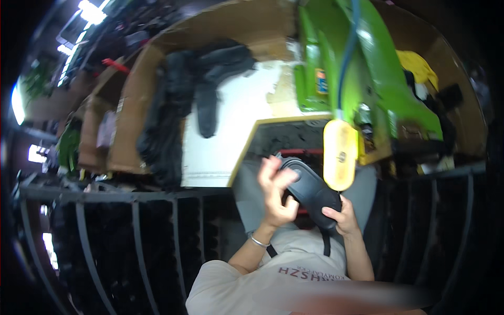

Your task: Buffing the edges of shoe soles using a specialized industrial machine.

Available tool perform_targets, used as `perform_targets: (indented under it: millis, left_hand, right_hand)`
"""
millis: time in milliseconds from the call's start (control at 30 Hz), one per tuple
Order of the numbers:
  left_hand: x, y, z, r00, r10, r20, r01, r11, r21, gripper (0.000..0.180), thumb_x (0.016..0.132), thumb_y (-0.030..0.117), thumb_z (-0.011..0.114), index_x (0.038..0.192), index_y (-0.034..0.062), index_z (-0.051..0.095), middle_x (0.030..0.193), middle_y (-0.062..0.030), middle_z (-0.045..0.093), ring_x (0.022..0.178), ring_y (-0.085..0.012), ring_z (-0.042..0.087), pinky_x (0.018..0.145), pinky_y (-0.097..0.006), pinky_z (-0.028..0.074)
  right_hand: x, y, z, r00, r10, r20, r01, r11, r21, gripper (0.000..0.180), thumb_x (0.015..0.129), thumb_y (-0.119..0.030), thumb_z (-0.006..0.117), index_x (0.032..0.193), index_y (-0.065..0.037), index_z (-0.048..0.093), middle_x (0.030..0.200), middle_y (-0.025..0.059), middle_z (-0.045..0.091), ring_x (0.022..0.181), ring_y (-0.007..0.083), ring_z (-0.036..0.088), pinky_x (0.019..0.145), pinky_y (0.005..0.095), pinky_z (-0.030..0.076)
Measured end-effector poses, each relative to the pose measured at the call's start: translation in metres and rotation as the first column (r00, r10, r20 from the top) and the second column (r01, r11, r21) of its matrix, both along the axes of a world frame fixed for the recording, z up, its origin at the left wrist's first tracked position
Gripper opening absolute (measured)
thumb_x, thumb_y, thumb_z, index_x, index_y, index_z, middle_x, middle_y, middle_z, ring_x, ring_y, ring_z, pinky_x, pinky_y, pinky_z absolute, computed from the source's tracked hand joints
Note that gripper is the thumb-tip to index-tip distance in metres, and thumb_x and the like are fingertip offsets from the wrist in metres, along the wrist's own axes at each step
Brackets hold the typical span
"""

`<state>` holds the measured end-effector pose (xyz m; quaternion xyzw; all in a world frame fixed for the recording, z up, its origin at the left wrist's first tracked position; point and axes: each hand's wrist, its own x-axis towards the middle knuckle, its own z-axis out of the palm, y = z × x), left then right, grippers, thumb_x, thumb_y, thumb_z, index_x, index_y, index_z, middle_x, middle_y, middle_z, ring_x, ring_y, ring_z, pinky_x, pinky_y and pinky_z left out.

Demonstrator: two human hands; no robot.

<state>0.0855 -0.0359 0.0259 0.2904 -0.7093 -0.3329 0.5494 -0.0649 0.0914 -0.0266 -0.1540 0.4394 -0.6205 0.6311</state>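
A long black moulded-looking piece with rounded ends, perhaps a shoe or a shoe upper (310, 191), slants over my lap. My right hand (347, 218) is closed on its lower right end, thumb on top. Beside the upper left end is my left hand (275, 194), its fingers apart and slightly blurred; whether a fingertip touches the piece I cannot tell. A yellow oblong lamp-like part (339, 155) hangs just above the black piece, on a blue cord. Behind it stands a green machine (367, 63), which looks like a sewing machine.
Left of the machine is a white worktop (236, 115) with a yellow edge. Dark cloth-like pieces (173, 105) drape over its left side. Cardboard walls (131, 110) surround it. A yellow cloth (417, 68) lies at the right. Dark metal railings (136, 231) flank me.
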Motion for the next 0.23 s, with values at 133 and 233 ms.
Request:
perform_targets:
  millis: [133, 233]
  left_hand:
    - [-0.015, 0.022, -0.014, 0.879, -0.148, -0.453, 0.476, 0.323, 0.818, 0.064, 0.08, 0.006, 0.065, 0.135, -0.0026, 0.033, 0.129, -0.013, 0.048, 0.12, -0.02, 0.045, 0.104, -0.031, 0.031]
    - [-0.043, 0.032, -0.028, 0.793, -0.591, -0.147, 0.356, 0.253, 0.9, 0.07, 0.082, 0.009, 0.066, 0.139, -0.0016, 0.028, 0.14, -0.0118, 0.034, 0.129, -0.0138, 0.03, 0.107, -0.026, 0.022]
  right_hand:
    - [0.009, 0.043, -0.027, 0.989, -0.125, -0.078, 0.126, 0.992, 0.008, 0.045, 0.076, -0.002, 0.07, 0.117, 0.002, 0.052, 0.108, 0.0075, 0.06, 0.098, 0.0148, 0.057, 0.089, 0.0299, 0.046]
    - [0.021, 0.062, -0.036, 0.97, -0.244, -0.001, 0.244, 0.969, 0.047, 0.054, 0.076, -0.006, 0.073, 0.124, -0.001, 0.047, 0.117, 0.0071, 0.056, 0.108, 0.0152, 0.054, 0.096, 0.031, 0.042]
